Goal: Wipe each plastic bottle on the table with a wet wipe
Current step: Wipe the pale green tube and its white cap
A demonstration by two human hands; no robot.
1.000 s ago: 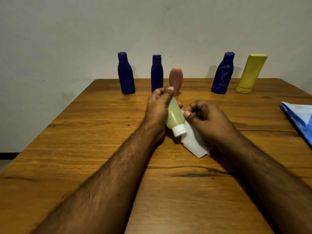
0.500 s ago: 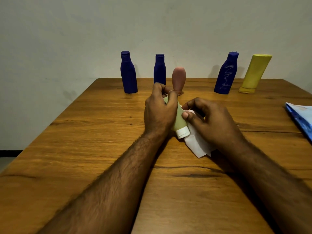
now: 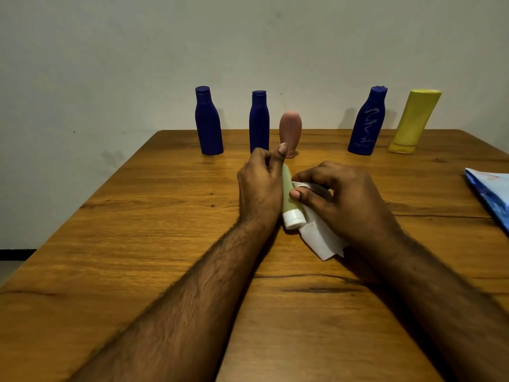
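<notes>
Fingers (image 3: 265, 161) of the left hand (image 3: 260, 186) curl round one pale green bottle (image 3: 289, 197) at frame centre; the right hand (image 3: 341, 202) pinches one white wipe (image 3: 319, 235) against it. Five bottles stand along the desk (image 3: 137, 244) beyond: three blue (image 3: 208, 122), one pink (image 3: 290, 128), one yellow (image 3: 413, 121).

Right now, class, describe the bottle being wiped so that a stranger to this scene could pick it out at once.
Start at the wooden table and the row of bottles along its far edge by the wall. Nearer the camera, the left hand grips a small pale green bottle while the right hand presses a white wipe against it. It alone is tilted, off the table, white-capped.
</notes>
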